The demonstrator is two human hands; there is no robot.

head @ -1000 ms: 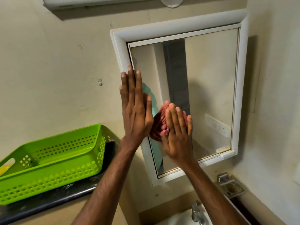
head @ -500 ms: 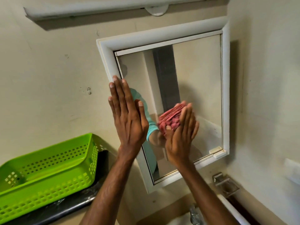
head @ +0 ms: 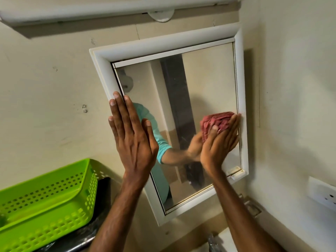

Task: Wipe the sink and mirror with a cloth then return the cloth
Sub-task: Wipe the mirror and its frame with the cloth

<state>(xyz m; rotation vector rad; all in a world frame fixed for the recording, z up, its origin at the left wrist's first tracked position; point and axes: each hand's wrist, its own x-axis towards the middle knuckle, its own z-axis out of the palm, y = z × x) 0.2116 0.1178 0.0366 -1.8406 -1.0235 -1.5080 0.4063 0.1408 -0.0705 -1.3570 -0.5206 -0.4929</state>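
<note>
Pinching the red cloth [head: 216,121] between thumb and fingers, my right hand [head: 218,148] presses it to the mirror [head: 209,79]; my left hand [head: 133,139] lies flat, fingers straight.

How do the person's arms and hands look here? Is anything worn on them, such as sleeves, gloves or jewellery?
Both forearms are bare down to the lower edge of the picture. The left hand and the right hand have no gloves, and no ring, watch or bracelet shows. Only the reflection in the mirror shows clothing: a short turquoise sleeve.
</note>
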